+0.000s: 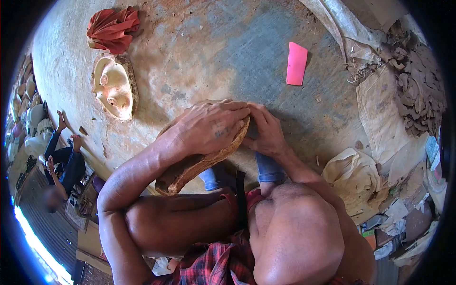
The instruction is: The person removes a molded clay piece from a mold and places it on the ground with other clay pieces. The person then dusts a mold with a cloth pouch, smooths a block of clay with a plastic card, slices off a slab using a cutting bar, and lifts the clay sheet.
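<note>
A brown curved mould half (203, 164) with a rough, thick edge is tilted above my legs. My left hand (209, 126) lies across its upper side, fingers bent over the far end. At that same end, my right hand (267, 129) has its fingers curled against the edge, close to the left fingertips. My hands cover part of the mould, and its inner face is mostly in shadow. On the floor ahead to the left rests another mould half (130, 90), its pale hollow facing up with rounded shapes inside.
A crumpled red cloth (113, 29) lies beyond the floor mould. A pink flat piece (297, 64) is ahead to the right. Clay lumps (420, 88) sit on sheeting at the right, near a crumpled sack (351, 175). Another person (66, 159) sits at far left.
</note>
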Tool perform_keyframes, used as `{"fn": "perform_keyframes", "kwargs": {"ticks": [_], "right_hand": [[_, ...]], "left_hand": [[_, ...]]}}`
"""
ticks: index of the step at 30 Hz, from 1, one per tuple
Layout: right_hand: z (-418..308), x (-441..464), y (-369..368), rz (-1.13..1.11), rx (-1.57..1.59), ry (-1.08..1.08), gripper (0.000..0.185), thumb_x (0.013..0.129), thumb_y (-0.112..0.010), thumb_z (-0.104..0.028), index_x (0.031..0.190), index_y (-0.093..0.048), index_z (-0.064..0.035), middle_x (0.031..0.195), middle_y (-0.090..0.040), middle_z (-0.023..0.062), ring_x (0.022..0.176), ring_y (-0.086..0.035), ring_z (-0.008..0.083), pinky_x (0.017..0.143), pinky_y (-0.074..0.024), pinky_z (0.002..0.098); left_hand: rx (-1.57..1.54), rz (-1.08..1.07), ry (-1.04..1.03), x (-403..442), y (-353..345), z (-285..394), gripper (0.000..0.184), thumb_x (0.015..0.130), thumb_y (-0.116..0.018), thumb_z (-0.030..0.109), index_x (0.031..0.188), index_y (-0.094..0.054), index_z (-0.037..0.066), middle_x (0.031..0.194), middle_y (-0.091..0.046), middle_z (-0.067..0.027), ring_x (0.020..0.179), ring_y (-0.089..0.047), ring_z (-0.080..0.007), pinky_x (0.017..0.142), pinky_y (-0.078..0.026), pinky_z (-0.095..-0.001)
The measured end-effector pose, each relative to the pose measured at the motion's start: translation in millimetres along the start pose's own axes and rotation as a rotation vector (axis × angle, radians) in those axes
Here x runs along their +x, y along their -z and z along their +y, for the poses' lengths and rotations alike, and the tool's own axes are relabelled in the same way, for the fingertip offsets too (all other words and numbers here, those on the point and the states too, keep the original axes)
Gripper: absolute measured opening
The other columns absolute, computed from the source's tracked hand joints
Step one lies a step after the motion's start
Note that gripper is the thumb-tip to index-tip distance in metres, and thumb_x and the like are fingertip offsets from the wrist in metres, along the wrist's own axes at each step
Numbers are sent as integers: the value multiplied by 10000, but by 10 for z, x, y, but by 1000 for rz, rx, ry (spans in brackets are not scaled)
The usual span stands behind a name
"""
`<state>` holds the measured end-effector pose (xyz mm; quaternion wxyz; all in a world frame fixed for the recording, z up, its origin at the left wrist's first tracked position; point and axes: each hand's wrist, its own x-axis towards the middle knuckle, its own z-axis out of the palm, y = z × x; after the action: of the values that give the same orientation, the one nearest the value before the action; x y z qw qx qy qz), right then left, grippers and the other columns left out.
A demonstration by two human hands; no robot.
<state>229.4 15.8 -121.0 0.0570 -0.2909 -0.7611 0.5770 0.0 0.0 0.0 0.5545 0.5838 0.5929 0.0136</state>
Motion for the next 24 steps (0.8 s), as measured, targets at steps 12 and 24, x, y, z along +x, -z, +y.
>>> {"fn": "perform_keyframes", "kwargs": {"ticks": [12, 24], "right_hand": [[-65, 57, 6, 50, 84, 61, 865, 712, -933, -201, 1439, -475, -101, 1459, -545, 146, 1321, -583, 388, 1068, -530, 466], [-41, 26, -12, 30, 11, 56, 836, 727, -912, -183, 1421, -452, -118, 1438, -561, 139, 1288, -605, 396, 1025, -563, 470]], "left_hand": [[-31, 53, 7, 1, -45, -99, 388, 1062, -534, 253, 1328, -670, 6, 1397, -651, -186, 1296, -615, -371, 1110, -484, -468], [-6, 34, 43, -28, -89, -133, 374, 1068, -518, 287, 1276, -699, 34, 1351, -681, -155, 1254, -641, -351, 1076, -500, -465]]}}
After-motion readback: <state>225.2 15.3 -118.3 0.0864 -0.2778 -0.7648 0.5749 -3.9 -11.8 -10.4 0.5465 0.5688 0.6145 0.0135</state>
